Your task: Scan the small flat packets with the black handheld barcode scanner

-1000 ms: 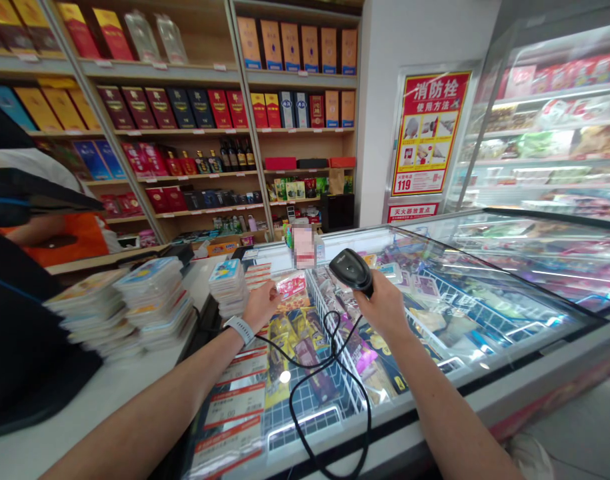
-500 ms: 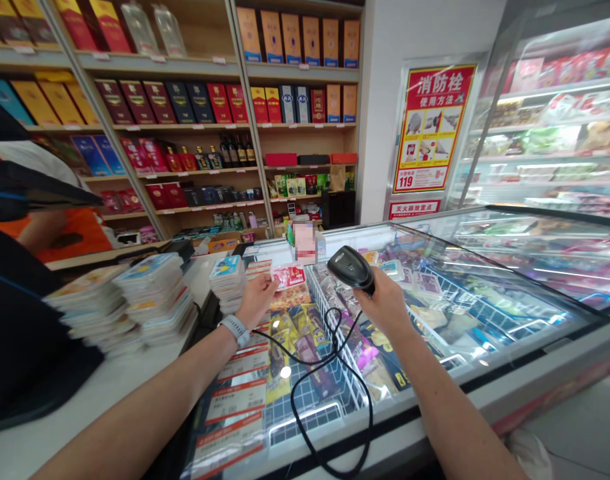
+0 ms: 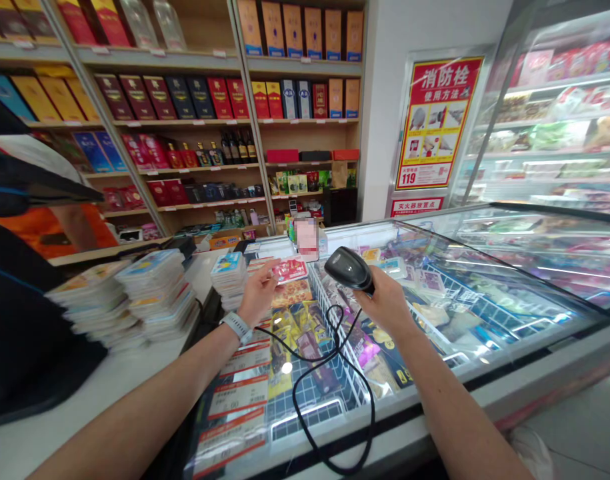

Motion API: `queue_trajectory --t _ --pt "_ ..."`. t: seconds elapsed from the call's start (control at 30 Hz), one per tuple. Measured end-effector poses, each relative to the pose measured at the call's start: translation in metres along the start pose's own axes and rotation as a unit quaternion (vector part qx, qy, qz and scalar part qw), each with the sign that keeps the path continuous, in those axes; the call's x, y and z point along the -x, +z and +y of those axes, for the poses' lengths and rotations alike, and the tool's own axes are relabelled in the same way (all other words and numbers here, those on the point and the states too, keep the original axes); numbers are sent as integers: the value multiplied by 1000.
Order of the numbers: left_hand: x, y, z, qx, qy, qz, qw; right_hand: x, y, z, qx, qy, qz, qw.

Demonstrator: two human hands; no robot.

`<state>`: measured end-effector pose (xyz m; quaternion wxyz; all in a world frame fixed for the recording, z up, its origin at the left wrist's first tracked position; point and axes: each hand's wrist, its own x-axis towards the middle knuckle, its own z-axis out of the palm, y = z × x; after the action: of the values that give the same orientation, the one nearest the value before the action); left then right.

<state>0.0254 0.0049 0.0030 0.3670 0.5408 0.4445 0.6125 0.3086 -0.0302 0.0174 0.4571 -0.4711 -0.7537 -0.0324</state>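
Note:
My left hand (image 3: pixel 259 291), with a watch (image 3: pixel 236 327) on its wrist, pinches the near left edge of a flat red packet (image 3: pixel 289 270) above the freezer glass. In my right hand (image 3: pixel 389 300) is a black barcode scanner (image 3: pixel 348 269), its head pointing left toward the packet. My right fingers are partly hidden behind the handle. From the scanner a black cable (image 3: pixel 295 393) loops down over the chest freezer (image 3: pixel 409 417). Left of my left hand stands a stack of flat plastic boxes (image 3: pixel 229 280).
Two taller stacks of plastic boxes (image 3: pixel 157 300) stand on the white counter (image 3: pixel 135 393). Price labels (image 3: pixel 237 400) line the freezer's left side, with frozen goods in wire baskets below the glass. A person's arm (image 3: pixel 79 223) shows at the left. Shelves of boxed bottles (image 3: pixel 185 99) stand behind.
The red packet and my left hand have risen slightly. The scanner has shifted a little left, and the view has moved slightly.

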Motion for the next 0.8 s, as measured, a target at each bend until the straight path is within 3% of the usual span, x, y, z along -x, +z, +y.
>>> queue_trajectory --t 0.2,0.47,0.8 --pt "2 1 0 -9 -12 0 1000 -1 -2 -2 2 -9 -3 1000" --pt "-1 -3 -8 -66 12 -73 995 -1 -1 -1 8 -20 3 1000" --pt "-4 -8 -11 -100 45 -54 992 -1 -1 -2 7 -13 -5 1000"
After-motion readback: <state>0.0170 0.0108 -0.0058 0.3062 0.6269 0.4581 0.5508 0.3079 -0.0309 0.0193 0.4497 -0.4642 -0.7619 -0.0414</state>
